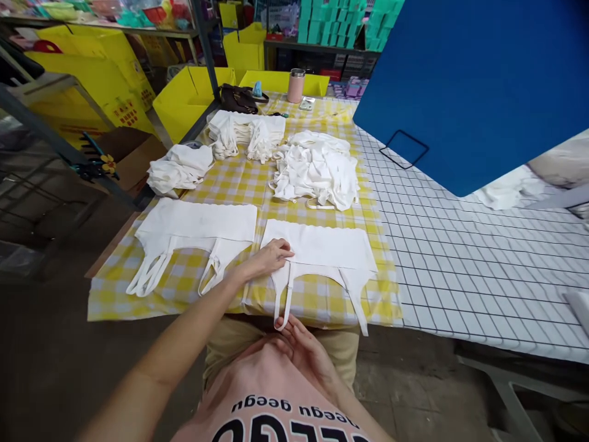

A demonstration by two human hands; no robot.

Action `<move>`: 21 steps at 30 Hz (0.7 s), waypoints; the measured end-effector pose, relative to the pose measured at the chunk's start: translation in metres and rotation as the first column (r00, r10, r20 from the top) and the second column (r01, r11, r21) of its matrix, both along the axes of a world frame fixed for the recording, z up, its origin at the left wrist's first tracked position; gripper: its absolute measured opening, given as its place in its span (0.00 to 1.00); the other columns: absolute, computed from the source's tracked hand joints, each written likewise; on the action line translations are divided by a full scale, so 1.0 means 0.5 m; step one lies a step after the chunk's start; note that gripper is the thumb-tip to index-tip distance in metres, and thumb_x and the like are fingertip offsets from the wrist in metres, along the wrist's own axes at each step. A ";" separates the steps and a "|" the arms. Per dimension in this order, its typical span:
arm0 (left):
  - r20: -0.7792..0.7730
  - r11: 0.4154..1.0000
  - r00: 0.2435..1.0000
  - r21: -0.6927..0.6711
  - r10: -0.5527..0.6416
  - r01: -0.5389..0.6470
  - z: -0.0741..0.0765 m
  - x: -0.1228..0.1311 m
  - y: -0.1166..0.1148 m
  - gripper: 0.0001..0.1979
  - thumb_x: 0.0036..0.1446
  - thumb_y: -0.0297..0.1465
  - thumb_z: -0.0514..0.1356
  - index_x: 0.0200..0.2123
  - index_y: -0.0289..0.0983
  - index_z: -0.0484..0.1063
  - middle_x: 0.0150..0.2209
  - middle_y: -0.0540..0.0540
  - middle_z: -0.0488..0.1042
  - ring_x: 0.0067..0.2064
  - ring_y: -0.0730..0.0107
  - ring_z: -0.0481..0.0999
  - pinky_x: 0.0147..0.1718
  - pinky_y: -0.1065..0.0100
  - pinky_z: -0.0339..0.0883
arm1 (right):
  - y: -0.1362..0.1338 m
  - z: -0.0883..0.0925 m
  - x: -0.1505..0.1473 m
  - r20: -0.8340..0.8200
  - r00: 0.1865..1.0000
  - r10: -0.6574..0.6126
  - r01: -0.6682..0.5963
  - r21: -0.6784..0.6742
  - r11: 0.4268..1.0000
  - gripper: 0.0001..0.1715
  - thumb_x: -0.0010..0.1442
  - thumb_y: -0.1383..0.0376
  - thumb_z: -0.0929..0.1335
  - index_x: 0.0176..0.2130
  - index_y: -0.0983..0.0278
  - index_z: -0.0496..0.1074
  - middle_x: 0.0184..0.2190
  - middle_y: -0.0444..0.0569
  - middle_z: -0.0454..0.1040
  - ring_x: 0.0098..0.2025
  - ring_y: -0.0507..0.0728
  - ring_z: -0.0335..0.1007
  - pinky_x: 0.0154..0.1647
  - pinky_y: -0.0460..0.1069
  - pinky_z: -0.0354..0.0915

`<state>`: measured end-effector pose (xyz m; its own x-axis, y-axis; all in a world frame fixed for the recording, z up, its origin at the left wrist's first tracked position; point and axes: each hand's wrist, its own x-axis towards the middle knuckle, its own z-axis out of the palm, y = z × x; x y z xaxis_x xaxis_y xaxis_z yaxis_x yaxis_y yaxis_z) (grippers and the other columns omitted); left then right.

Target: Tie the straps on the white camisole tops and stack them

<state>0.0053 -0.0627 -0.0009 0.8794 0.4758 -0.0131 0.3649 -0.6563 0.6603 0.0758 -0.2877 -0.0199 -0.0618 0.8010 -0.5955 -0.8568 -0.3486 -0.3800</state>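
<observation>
A white camisole top (324, 245) lies flat in front of me, its hem away from me and its straps toward me. My left hand (275, 255) pinches the fabric near the base of one shoulder strap. Below the table edge, my right hand (306, 350) has its fingertips at the looped end of that strap (286, 301), which is drawn straight toward my body. The other strap (358, 307) hangs over the edge, untouched. To the left lies a second white camisole top (197, 224), spread the same way, with its straps looped on the cloth.
Behind are a loose heap of white tops (317, 169), a neat stack (248, 129) and a small folded pile (181, 167). A yellow checked cloth (221, 184) covers this part. Farther off stand a pink cup (296, 86) and dark bag (238, 98). A blue board (469, 92) overhangs the right.
</observation>
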 end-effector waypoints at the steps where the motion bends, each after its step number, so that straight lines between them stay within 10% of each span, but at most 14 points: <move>1: -0.007 1.000 1.000 -0.026 -0.005 0.005 0.004 -0.003 0.003 0.15 0.53 0.23 0.52 0.42 0.35 0.74 0.46 0.44 0.68 0.48 0.68 0.68 0.50 0.69 0.61 | -0.004 0.000 0.007 0.033 0.999 0.010 -0.009 -0.032 0.999 0.24 0.45 0.61 0.74 0.44 0.60 0.73 0.45 0.48 0.72 0.48 0.55 0.65 0.43 0.48 0.63; 6: -0.048 0.976 0.975 -0.031 0.216 -0.218 0.020 -0.010 0.045 0.17 0.54 0.23 0.50 0.44 0.35 0.72 0.44 0.45 0.71 0.45 0.68 0.71 0.47 0.69 0.63 | 0.014 0.047 0.127 0.517 0.783 0.346 -0.325 -0.134 0.936 0.19 0.48 0.56 0.71 0.39 0.63 0.74 0.35 0.50 0.75 0.39 0.55 0.69 0.36 0.48 0.63; 8: -0.088 0.910 0.908 0.110 0.409 -0.399 0.023 -0.005 0.064 0.16 0.53 0.23 0.51 0.44 0.32 0.71 0.44 0.42 0.70 0.47 0.64 0.70 0.49 0.67 0.62 | 0.051 0.077 0.214 0.813 0.486 0.321 -0.363 -0.145 0.920 0.17 0.52 0.54 0.67 0.36 0.64 0.74 0.27 0.47 0.74 0.32 0.55 0.69 0.33 0.49 0.62; 11: -0.204 0.795 0.775 0.280 0.598 -0.539 0.025 0.012 0.085 0.15 0.56 0.29 0.53 0.46 0.30 0.68 0.46 0.36 0.67 0.49 0.57 0.68 0.47 0.63 0.63 | 0.131 0.107 0.345 0.938 -0.121 0.324 0.019 -0.324 0.946 0.15 0.54 0.59 0.63 0.39 0.62 0.71 0.30 0.47 0.73 0.34 0.56 0.69 0.35 0.49 0.61; 12: -0.260 0.776 0.734 0.294 0.627 -0.558 0.025 0.020 0.090 0.16 0.57 0.32 0.53 0.47 0.30 0.66 0.48 0.34 0.66 0.49 0.55 0.69 0.45 0.62 0.63 | 0.159 0.110 0.380 0.917 -0.181 0.356 0.108 -0.341 0.934 0.16 0.54 0.60 0.62 0.41 0.63 0.69 0.34 0.51 0.73 0.37 0.58 0.69 0.37 0.51 0.61; 21: -0.442 0.774 0.664 0.123 0.603 -0.622 0.027 0.055 0.149 0.06 0.45 0.30 0.61 0.26 0.35 0.67 0.30 0.42 0.73 0.36 0.60 0.74 0.31 0.68 0.64 | 0.300 0.066 0.466 0.863 -0.192 0.468 0.111 -0.454 0.884 0.07 0.43 0.64 0.69 0.23 0.63 0.65 0.23 0.52 0.70 0.30 0.61 0.68 0.27 0.51 0.59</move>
